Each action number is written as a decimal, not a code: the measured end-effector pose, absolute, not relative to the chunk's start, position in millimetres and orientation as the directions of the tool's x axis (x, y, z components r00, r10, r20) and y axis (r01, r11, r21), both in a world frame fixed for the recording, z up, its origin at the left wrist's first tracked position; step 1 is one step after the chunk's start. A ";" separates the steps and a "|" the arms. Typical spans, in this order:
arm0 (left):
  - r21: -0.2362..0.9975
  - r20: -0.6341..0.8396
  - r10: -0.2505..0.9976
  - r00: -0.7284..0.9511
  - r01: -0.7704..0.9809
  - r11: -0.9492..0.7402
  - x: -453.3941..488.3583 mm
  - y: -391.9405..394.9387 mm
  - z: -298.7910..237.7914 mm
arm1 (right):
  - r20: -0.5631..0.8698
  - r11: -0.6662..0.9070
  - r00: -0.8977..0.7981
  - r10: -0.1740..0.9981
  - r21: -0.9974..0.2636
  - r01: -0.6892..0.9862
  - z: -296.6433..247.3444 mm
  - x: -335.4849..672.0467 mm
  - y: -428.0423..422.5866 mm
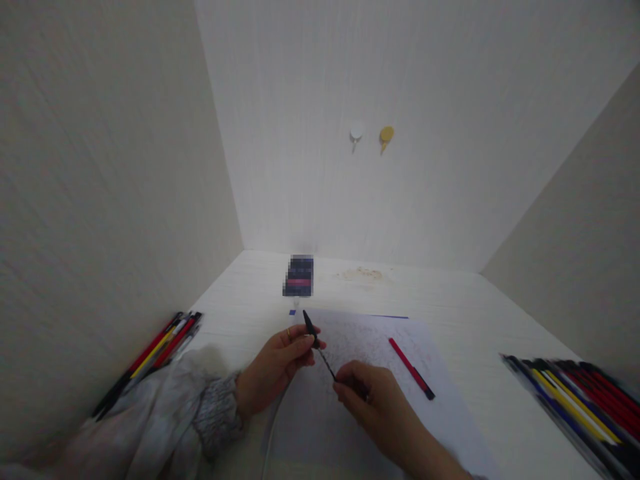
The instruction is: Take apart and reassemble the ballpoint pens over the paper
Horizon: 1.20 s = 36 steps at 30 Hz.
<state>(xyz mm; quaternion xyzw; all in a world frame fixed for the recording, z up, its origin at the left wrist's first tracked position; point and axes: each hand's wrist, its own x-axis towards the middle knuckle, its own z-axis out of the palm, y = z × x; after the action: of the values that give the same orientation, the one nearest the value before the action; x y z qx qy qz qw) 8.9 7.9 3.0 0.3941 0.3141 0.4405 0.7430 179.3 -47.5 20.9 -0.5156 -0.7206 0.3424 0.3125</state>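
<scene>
Inwards angle left hand (274, 365) and right hand (373, 399), pinching a black pen (309, 325).

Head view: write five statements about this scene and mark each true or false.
1. The red pen lies on the paper. True.
2. The left hand holds the red pen. False: it holds a black pen part.
3. The right hand pinches a thin rod. True.
4. The yellow hook is left of the white hook. False: it is to the right.
5. More pens lie right of the paper. True.
</scene>
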 end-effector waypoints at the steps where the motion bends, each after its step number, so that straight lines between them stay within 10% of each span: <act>1: 0.864 -0.114 0.902 0.417 -0.406 0.297 8.9 7.8 3.0 | 0.097 0.232 -0.271 0.958 -0.817 0.528 20.8 179.2 -47.4; 13: 0.932 -0.036 0.887 0.460 -0.305 0.195 10.3 5.6 2.7 | 0.135 0.240 -0.216 0.967 -0.764 0.599 20.7 179.9 -46.9; 23: 0.998 0.017 0.846 0.533 0.041 -0.046 7.9 -3.0 -3.5 | 0.562 0.565 -0.229 0.795 -0.550 0.614 19.9 183.0 -44.7; 36: 0.777 0.205 0.680 0.704 0.305 -0.550 4.1 -13.2 5.7 | 0.456 0.609 -0.404 0.793 -0.557 0.566 30.0 172.3 -61.4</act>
<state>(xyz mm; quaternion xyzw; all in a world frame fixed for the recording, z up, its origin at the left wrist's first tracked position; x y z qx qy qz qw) 4.1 -13.2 5.7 0.8438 0.2920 0.2508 0.3739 172.3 -61.4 30.0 -0.4128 -0.8226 0.1590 0.3572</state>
